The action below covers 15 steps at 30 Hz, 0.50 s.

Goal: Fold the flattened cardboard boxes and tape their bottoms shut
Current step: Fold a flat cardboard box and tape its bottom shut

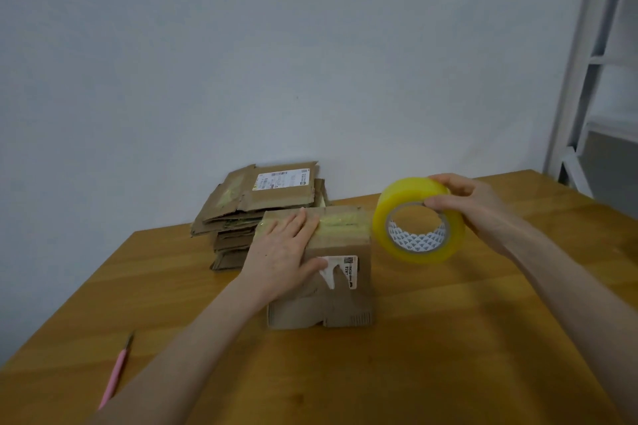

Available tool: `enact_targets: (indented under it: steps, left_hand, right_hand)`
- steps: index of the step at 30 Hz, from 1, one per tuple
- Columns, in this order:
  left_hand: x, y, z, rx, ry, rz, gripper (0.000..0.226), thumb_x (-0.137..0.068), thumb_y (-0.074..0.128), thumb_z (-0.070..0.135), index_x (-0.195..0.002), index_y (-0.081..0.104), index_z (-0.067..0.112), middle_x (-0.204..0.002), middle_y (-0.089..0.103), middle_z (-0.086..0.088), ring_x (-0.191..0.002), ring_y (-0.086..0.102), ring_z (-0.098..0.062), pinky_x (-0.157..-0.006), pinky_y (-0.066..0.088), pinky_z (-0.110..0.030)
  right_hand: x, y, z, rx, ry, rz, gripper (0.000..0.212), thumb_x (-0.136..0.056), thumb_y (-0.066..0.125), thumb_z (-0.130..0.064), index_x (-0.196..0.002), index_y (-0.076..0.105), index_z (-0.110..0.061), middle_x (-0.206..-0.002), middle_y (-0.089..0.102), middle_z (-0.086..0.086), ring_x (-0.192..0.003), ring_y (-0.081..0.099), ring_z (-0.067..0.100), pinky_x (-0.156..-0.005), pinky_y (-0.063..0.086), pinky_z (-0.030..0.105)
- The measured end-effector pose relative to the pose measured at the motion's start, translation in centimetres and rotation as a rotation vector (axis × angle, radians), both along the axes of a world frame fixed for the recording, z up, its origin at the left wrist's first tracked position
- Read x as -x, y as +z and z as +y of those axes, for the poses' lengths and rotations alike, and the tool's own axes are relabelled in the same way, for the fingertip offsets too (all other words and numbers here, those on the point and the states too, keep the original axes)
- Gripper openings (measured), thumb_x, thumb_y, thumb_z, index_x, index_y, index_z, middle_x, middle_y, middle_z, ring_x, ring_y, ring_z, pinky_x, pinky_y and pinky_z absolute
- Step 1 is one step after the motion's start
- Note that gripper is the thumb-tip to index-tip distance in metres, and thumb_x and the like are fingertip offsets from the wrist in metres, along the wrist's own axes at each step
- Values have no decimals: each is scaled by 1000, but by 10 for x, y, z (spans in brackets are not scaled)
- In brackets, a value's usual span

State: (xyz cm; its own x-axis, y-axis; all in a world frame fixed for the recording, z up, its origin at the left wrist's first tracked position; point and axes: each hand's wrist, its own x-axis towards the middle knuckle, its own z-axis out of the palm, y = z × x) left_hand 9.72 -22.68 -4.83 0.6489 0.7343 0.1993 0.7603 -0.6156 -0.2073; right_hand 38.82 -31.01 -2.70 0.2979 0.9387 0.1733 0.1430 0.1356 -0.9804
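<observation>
Nearest me on the left, a pink-handled cutter [115, 379] lies on the wooden table [414, 372], untouched and well apart from the work. At the middle of the table stands one folded box [331, 296], its closed flaps facing up. My left hand [283, 248] lies flat on its top left part, fingers straight and pressing down, thumb resting on the near face beside a torn label [340, 271]. A strip of yellowish tape [341, 222] runs along the top seam towards the right edge. My right hand [473, 207] grips the tape roll [419, 220], fingers curled over its rim, holding it raised just beside the box's right edge. I cannot tell whether the strip is joined to the roll or already cut.

I judge this box nearly finished: folded, seam covered, perhaps only cutting and smoothing left. Behind it, far left, a stack of flattened boxes [262, 203] waits, so most of the job remains.
</observation>
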Motion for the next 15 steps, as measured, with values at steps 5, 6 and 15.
enact_targets:
  steps: [5, 6, 15]
  left_hand:
    - [16, -8, 2, -48, 36, -13, 111, -58, -26, 83, -151, 6, 31, -159, 3, 6, -147, 6, -13, -116, 8, -52]
    - [22, -8, 2, -45, 42, -26, 110, -58, -26, 83, -151, 4, 32, -158, 1, 7, -146, 6, -12, -116, 9, -51]
    - [55, -10, 5, 113, 159, -98, 112, -52, -14, 93, -149, -5, 37, -159, -2, -3, -147, 3, -19, -119, 9, -46]
  right_hand:
    - [6, -8, 2, 39, 56, 86, 43, -63, 78, -12, -104, 68, -22, -92, 69, 3, -80, 66, 22, -80, 54, 41]
    - [10, -10, 3, 40, 78, 106, 42, -64, 78, -10, -104, 68, -22, -95, 70, 4, -84, 67, 24, -84, 54, 43]
    - [48, -28, 23, 26, 147, 109, 51, -60, 78, -21, -109, 66, -29, -104, 71, 4, -92, 68, 25, -80, 55, 41]
